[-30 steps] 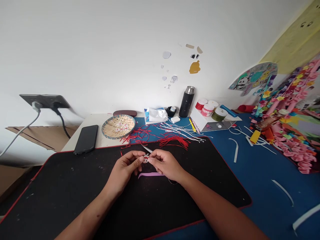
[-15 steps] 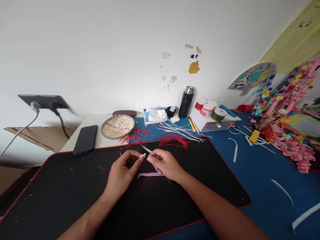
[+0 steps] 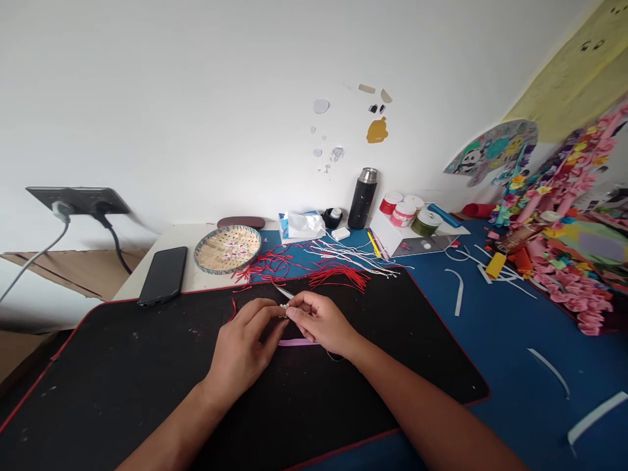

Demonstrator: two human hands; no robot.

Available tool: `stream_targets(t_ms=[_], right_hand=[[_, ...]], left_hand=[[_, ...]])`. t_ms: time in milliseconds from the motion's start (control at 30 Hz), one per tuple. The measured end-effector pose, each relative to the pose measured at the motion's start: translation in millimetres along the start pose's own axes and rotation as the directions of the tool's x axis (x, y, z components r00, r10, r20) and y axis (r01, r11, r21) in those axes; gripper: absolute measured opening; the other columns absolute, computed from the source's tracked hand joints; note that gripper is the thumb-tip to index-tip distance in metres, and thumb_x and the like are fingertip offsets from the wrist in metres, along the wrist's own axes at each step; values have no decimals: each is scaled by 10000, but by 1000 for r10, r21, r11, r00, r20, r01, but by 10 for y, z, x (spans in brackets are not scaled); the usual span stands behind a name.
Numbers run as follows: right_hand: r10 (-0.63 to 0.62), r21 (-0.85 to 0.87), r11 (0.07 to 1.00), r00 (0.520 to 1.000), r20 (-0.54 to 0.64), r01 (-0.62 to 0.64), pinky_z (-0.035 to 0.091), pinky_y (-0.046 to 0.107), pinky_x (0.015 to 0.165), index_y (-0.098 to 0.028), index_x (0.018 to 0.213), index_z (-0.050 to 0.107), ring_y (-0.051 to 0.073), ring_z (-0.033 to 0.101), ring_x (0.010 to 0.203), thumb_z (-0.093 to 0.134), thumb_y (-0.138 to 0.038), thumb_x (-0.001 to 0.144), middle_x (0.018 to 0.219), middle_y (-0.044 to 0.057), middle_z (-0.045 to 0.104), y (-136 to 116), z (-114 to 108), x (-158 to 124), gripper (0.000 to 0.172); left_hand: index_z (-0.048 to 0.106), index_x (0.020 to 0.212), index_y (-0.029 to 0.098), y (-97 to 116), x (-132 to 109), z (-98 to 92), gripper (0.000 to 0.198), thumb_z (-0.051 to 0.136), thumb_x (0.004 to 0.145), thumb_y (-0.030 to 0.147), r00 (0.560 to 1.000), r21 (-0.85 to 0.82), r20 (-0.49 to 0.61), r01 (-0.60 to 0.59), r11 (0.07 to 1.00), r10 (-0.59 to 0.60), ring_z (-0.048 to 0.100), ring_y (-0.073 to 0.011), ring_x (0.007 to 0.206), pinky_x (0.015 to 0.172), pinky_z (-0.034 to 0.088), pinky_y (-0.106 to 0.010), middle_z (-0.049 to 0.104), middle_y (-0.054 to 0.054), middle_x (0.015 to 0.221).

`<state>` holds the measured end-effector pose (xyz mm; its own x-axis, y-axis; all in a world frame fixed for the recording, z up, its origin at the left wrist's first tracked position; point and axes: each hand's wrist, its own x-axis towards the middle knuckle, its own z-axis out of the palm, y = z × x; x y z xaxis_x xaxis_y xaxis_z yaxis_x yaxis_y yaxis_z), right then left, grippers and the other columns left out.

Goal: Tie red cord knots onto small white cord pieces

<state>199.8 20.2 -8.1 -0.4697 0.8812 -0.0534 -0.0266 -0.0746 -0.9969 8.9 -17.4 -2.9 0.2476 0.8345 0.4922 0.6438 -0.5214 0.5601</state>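
1. Over the middle of the black mat, a small white knot sits between both hands' fingertips.
2. Above the mat, the left hand pinches the knot, fingers curled.
3. Opposite it, the right hand has thumb and fingers narrowed on the knot's other edge.
4. Against the mat, a purple strip shows below the hands.
5. Across the mat's far edge lie red cords; past it stands a woven basket.

the mat looks like matt cloth; on the left the phone has a smooth, glossy face. on the far side, the basket is roughly woven, the flask dull with a shiny metal cap, the tissue crumpled paper.
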Motion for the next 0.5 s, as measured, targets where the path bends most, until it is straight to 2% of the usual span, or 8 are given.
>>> stream_targets(t_ms=[100, 300, 400, 500], right_hand=[[13, -10, 1000, 1000, -7, -13, 302, 215, 424, -182, 953, 603, 74, 402, 420, 678, -549, 896, 556, -97, 487, 10, -9, 6, 379], [13, -28, 1000, 1000, -8, -13, 299, 207, 418, -176, 946, 614, 74, 386, 403, 643, -543, 921, 513, -104, 457, 16, -24, 7, 369], [16, -39, 999, 1000, -10, -16, 300, 207, 418, -172, 928, 618, 73, 386, 400, 628, -514, 938, 504, -100, 461, 14, -24, 4, 342], [22, -52, 998, 1000, -15, -22, 306, 206, 421, -172, 907, 618, 75, 392, 406, 628, -483, 944, 505, -96, 463, 18, -19, -1, 313]], left_hand=[[753, 1063, 271, 29, 9, -12, 156, 631, 970, 246, 999, -68, 23, 37, 997, -35, 720, -244, 975, 872, 542, -323, 747, -71, 1060], [747, 993, 252, 48, 13, -19, 157, 592, 991, 277, 989, -213, 19, 148, 966, -147, 708, -234, 911, 820, 534, -317, 750, -68, 992], [733, 1025, 247, 51, 20, -32, 167, 607, 986, 350, 962, -266, 11, 265, 927, -272, 700, -227, 852, 755, 526, -310, 761, -55, 977], [733, 1080, 246, 36, 37, -51, 245, 646, 953, 437, 919, -312, 66, 389, 866, -389, 701, -237, 833, 728, 523, -316, 776, -52, 988]])
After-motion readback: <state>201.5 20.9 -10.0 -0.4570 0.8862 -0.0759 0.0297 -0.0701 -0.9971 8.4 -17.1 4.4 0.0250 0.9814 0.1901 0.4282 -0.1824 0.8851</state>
